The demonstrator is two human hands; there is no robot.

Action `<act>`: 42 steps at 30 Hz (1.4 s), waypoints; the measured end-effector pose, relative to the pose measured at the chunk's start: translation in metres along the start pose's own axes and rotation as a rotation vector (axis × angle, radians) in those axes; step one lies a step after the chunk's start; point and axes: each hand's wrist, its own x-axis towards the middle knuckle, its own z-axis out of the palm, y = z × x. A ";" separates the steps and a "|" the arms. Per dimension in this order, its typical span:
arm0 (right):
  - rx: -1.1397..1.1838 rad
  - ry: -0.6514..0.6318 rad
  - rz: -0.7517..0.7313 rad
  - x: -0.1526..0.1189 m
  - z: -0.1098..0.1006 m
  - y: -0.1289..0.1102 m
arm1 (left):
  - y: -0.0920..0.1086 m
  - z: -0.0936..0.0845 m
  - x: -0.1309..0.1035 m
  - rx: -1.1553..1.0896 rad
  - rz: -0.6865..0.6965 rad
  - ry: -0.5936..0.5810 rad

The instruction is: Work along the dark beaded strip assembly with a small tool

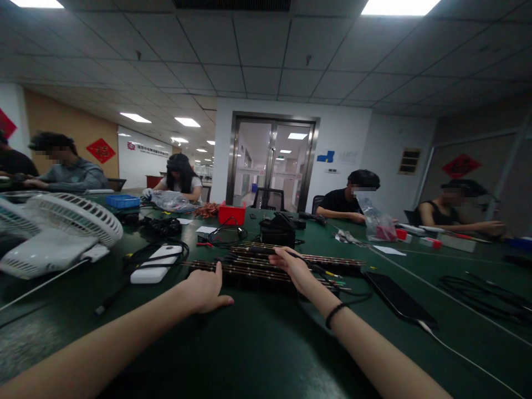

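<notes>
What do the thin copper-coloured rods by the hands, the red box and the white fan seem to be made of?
Rods: probably metal, somewhat shiny, judging by their straight, thin form and coppery glints.
Red box: likely plastic, smooth and evenly coloured.
Fan: probably smooth plastic; its slatted guard and rounded housing look moulded.

Two bare hands, left (pixel 203 289) and right (pixel 292 266), reach over thin copper-coloured rods at the centre of a dark green desk (pixel 266 343); the right holds a black pen-like tool (pixel 258 251). A white fan (pixel 62 235) lies at left, a black phone (pixel 397 299) at lower right. Four people work beyond, glass doors (pixel 272 160) behind.
</notes>
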 end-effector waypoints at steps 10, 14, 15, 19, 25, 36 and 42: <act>0.023 -0.001 0.003 0.000 0.001 0.000 | 0.001 0.000 -0.001 -0.023 -0.030 0.009; 0.019 0.001 0.005 0.001 0.001 0.000 | 0.001 -0.002 -0.003 -0.043 -0.027 -0.016; 0.019 0.002 0.004 0.001 0.001 0.000 | 0.001 -0.003 -0.003 -0.043 -0.024 -0.016; 0.016 0.008 0.006 0.001 0.000 0.002 | 0.001 -0.001 -0.001 -0.051 -0.020 -0.008; 0.026 0.024 0.008 -0.001 0.002 0.001 | 0.001 0.003 0.001 -0.035 -0.008 0.006; 0.024 0.015 0.001 -0.006 0.003 -0.002 | 0.001 0.001 -0.001 -0.012 0.014 -0.003; 0.023 0.024 -0.010 -0.006 0.004 -0.002 | 0.000 -0.002 -0.004 -0.033 0.019 0.005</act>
